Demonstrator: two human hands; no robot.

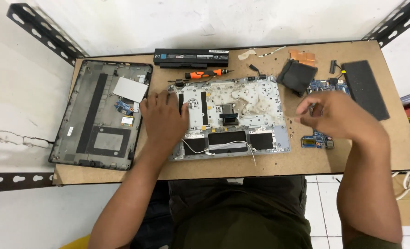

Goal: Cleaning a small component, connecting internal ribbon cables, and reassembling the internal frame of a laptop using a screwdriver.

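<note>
Head view, looking down on a small brown table (306, 161) with black slotted metal rails at the corners. In the middle lies a stripped silver laptop shell (232, 117), inside facing up, with black patches along its near edge and a thin white wire (223, 146) looping across the front. Left hand (164, 117) lies flat, fingers spread, palm down on the left end of the shell, pressing on it; it grips nothing. Right hand (334, 115) hovers just past the right edge of the shell, over a blue circuit board (318, 138); fingers are curled with the tips pinched together, whether something tiny sits between them cannot be told, too blurred.

Left of the shell, touching its edge, lies a dark grey laptop bottom cover (99, 115), inside up, with a pale square pad and small boards in it. At the far edge is a long black battery (191, 58); just in front of it an orange-and-black screwdriver (207, 73). Far right: a black fan (297, 76), copper heat pipe piece (302, 56), and a black keyboard (365, 88) lying at an angle. The person's dark green trousers fill the bottom centre
</note>
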